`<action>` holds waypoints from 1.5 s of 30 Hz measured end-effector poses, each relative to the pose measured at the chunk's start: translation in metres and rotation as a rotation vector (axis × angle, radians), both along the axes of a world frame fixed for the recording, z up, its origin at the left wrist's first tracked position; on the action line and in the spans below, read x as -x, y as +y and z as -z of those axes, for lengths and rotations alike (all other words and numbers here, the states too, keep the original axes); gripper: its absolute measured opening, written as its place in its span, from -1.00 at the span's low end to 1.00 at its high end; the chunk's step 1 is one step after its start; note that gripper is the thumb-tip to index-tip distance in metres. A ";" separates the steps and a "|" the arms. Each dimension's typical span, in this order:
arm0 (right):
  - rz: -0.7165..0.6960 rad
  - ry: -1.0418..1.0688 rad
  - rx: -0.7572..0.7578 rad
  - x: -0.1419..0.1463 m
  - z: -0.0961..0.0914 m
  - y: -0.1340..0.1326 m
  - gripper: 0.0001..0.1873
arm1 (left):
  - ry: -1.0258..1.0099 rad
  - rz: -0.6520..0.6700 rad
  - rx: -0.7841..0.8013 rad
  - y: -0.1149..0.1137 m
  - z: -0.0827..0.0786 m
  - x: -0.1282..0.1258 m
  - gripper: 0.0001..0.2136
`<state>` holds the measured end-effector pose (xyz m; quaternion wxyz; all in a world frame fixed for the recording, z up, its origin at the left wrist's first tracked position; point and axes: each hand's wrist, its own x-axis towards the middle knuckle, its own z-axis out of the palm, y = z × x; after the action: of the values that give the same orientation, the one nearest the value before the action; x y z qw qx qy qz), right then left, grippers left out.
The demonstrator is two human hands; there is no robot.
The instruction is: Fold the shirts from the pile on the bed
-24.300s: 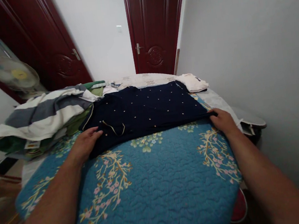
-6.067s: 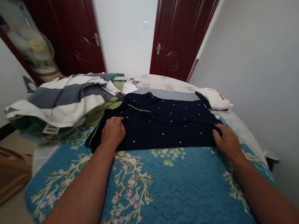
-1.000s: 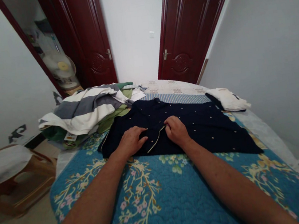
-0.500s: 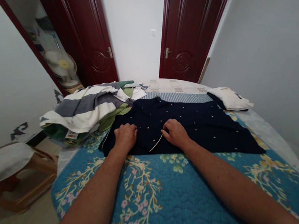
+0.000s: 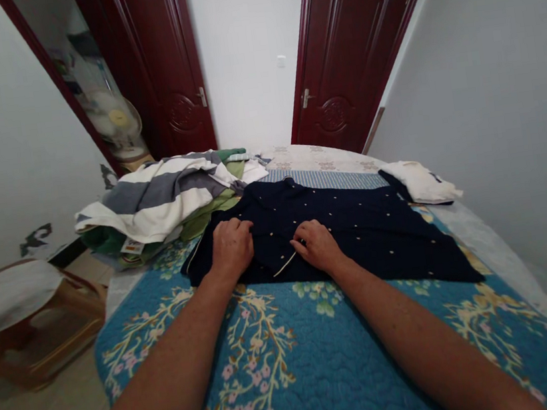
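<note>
A dark navy shirt point(image 5: 361, 220) with small pale dots lies flat across the quilted cloth, its collar at the far side. One sleeve, edged with a thin pale line, is laid over the body near the front. My left hand point(image 5: 232, 243) rests on the shirt's left part, its fingers curled down into the fabric. Just right of the pale-edged sleeve hem, my right hand point(image 5: 315, 243) has its thumb and fingers bent together on the fabric. The fingertips of both hands are partly hidden.
A heap of clothes point(image 5: 152, 201), topped by a grey-and-white striped garment, lies at the left. Folded clothes point(image 5: 419, 180) sit at the right. The blue floral quilted cloth point(image 5: 364, 354) covers the table. A stool point(image 5: 20, 312) stands at the left, before a fan point(image 5: 116, 121).
My left hand has shifted slightly, its knuckles a little higher. My right hand has moved slightly left along the sleeve hem. The shirt lies almost the same.
</note>
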<state>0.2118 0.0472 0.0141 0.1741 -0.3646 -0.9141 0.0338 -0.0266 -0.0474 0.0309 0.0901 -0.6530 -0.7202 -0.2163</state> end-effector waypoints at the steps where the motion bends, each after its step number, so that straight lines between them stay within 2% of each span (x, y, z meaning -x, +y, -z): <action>1: 0.005 0.002 0.003 0.000 0.000 0.000 -0.75 | -0.037 0.071 -0.033 0.000 0.002 -0.005 -0.63; 3: 0.012 0.016 0.006 0.000 -0.001 -0.002 -0.76 | -0.086 0.217 -0.007 0.001 0.009 -0.017 -0.57; 5: 0.016 0.077 -0.016 0.000 -0.004 -0.006 -0.72 | -0.066 0.261 0.111 0.000 0.018 -0.030 -0.47; 7: -0.019 0.158 -0.063 0.000 -0.007 -0.011 -0.58 | -0.013 0.195 0.227 -0.001 0.026 -0.038 -0.35; 9: -0.112 0.184 -0.089 0.003 -0.008 -0.019 -0.44 | 0.018 0.117 0.290 -0.003 0.029 -0.041 -0.25; 12: -0.220 0.064 0.006 0.012 -0.005 -0.029 -0.32 | 0.041 0.099 0.357 -0.008 0.027 -0.038 -0.16; 15: -0.155 -0.080 0.158 0.019 0.000 -0.031 -0.29 | 0.041 0.097 0.405 -0.011 0.024 -0.034 -0.05; 17: -0.099 -0.137 0.202 0.021 0.003 -0.027 -0.29 | 0.030 0.088 0.421 -0.013 0.023 -0.033 0.05; 24: 0.070 -0.168 0.190 0.012 0.008 -0.008 -0.21 | -0.003 -0.073 0.485 -0.016 0.021 -0.035 0.26; 27: 0.104 -0.153 0.193 0.008 0.010 -0.004 -0.20 | -0.011 -0.066 0.524 -0.015 0.017 -0.031 0.26; 30: 0.101 -0.141 0.201 0.007 0.011 -0.003 -0.19 | -0.049 -0.122 0.507 -0.014 0.009 -0.032 0.16; 32: 0.098 -0.137 0.210 0.007 0.011 -0.002 -0.19 | -0.031 -0.150 0.355 -0.013 0.005 -0.039 0.00; 34: 0.097 -0.135 0.214 0.007 0.010 -0.002 -0.19 | 0.035 -0.063 0.166 -0.011 0.006 -0.050 -0.14; 36: 0.096 -0.134 0.222 0.007 0.010 -0.002 -0.19 | 0.085 0.051 0.091 -0.008 0.011 -0.060 -0.21; 38: 0.094 -0.132 0.235 0.007 0.009 -0.002 -0.18 | 0.097 0.084 0.162 -0.005 0.020 -0.066 -0.21; 41: 0.098 -0.119 0.251 0.007 0.007 -0.001 -0.17 | 0.121 0.059 0.299 -0.002 0.031 -0.065 -0.17; 45: 0.093 -0.084 0.253 0.005 0.005 -0.002 -0.15 | 0.143 -0.038 0.331 -0.001 0.034 -0.060 -0.12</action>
<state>0.2063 0.0448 0.0092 0.0896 -0.4266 -0.8912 0.1256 0.0338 -0.0489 -0.0030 0.0362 -0.6588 -0.7500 -0.0461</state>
